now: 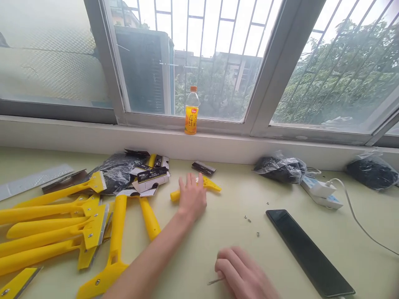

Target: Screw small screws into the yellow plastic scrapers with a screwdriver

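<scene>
My left hand (192,197) reaches over a small yellow scraper (213,185) near the back of the table, its fingers bent down over the middle. The scraper's handle end sticks out to the left and its head to the right; the palm hides the rest. Nearer to me, my right hand (245,272) is curled, slightly blurred, around a thin metal tool (215,282) whose tip points left; its other end is inside the hand. Several tiny screws (247,219) lie on the tabletop beyond the right hand. Behind the left hand is a dark blade pack (203,168).
Yellow long-handled scrapers (56,224) are piled on the left, beside black plastic bags (114,170) and printed cards (152,178). On the right lie a black phone-like slab (308,251), a power strip (322,193) with a cable, and bagged dark items (280,168). A drink bottle (191,114) stands on the sill.
</scene>
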`<state>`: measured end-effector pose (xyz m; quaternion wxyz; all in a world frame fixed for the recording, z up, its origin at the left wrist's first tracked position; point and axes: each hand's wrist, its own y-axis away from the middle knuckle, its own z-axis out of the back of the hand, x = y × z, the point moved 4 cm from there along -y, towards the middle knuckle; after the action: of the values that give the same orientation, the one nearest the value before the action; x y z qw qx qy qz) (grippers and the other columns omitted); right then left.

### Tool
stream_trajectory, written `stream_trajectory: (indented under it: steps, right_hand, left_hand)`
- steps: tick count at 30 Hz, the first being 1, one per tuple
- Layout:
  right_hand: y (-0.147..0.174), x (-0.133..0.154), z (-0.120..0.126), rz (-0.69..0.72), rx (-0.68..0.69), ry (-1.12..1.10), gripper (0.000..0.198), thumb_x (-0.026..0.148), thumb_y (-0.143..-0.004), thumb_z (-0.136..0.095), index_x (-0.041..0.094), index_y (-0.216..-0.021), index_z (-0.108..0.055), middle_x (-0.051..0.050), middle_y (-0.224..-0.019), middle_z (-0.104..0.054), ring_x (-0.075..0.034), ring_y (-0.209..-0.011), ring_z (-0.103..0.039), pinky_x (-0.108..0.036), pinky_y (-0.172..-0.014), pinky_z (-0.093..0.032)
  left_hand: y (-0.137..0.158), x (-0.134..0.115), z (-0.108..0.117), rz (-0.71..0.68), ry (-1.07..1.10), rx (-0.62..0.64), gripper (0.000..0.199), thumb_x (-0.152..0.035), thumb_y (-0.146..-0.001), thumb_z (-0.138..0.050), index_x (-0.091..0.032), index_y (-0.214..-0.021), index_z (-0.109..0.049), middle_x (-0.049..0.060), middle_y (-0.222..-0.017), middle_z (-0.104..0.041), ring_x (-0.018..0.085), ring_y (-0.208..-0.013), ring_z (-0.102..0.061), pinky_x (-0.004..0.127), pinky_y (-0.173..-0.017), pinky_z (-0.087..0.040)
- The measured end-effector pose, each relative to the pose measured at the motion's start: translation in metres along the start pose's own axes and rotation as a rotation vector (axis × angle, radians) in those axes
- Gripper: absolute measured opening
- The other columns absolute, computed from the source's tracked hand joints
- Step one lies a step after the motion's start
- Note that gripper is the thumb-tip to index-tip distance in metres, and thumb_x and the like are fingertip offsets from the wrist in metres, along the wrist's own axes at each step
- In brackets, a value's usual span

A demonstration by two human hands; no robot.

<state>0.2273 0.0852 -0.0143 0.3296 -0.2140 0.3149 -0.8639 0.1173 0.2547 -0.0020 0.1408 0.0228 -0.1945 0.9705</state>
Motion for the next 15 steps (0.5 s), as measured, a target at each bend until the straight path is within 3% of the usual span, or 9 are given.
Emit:
stream_trajectory:
  steps: [4, 6, 9, 12, 15]
  right_hand:
    - [-0.026, -0.017, -0.005, -0.119, 0.086, -0.095, 0.022, 0.003, -0.100, -0.036, 0.020, -0.100, -0.050, -0.005, -0.102, -0.064, -0.013, -0.092, -0.058, -0.024, -0.079, -0.054]
    - [-0.030, -0.019, -0.009, -0.153, 0.098, -0.124, 0.023, 0.001, -0.098, -0.036, 0.020, -0.103, -0.050, -0.006, -0.110, -0.063, -0.014, -0.101, -0.059, -0.026, -0.086, -0.055]
    - [-0.025, -0.019, -0.017, -0.118, 0.091, -0.149, 0.024, 0.000, -0.095, -0.037, 0.020, -0.103, -0.048, -0.007, -0.118, -0.063, -0.017, -0.111, -0.059, -0.030, -0.091, -0.055]
    - [-0.017, -0.022, -0.024, -0.097, 0.088, -0.157, 0.024, 0.000, -0.094, -0.036, 0.020, -0.103, -0.046, -0.007, -0.116, -0.064, -0.018, -0.114, -0.061, -0.032, -0.092, -0.056]
    - [-0.014, -0.030, -0.024, -0.173, 0.131, -0.150, 0.024, 0.002, -0.095, -0.036, 0.019, -0.105, -0.050, -0.009, -0.125, -0.065, -0.019, -0.124, -0.060, -0.033, -0.099, -0.057]
  left_hand:
    - [0.022, 0.001, 0.005, -0.099, 0.040, -0.016, 0.054, -0.029, -0.105, -0.047, -0.013, -0.157, -0.040, 0.018, -0.165, -0.037, 0.031, -0.156, -0.029, 0.057, -0.128, -0.019]
    - [0.033, 0.001, 0.000, -0.073, 0.054, 0.015, 0.058, -0.034, -0.106, -0.042, -0.005, -0.156, -0.040, 0.024, -0.166, -0.033, 0.034, -0.157, -0.026, 0.058, -0.128, -0.019]
    - [0.032, 0.008, -0.013, -0.002, 0.060, 0.048, 0.068, -0.045, -0.104, -0.042, -0.006, -0.160, -0.035, 0.027, -0.169, -0.022, 0.038, -0.159, -0.017, 0.069, -0.125, -0.011]
    - [0.009, 0.018, -0.027, 0.034, 0.066, 0.069, 0.061, -0.040, -0.105, -0.047, -0.014, -0.159, -0.037, 0.021, -0.168, -0.030, 0.036, -0.157, -0.024, 0.071, -0.125, -0.010]
    - [-0.026, 0.026, -0.038, 0.041, 0.086, 0.069, 0.056, -0.039, -0.101, -0.060, -0.021, -0.152, -0.047, 0.014, -0.161, -0.044, 0.035, -0.150, -0.039, 0.068, -0.123, -0.023]
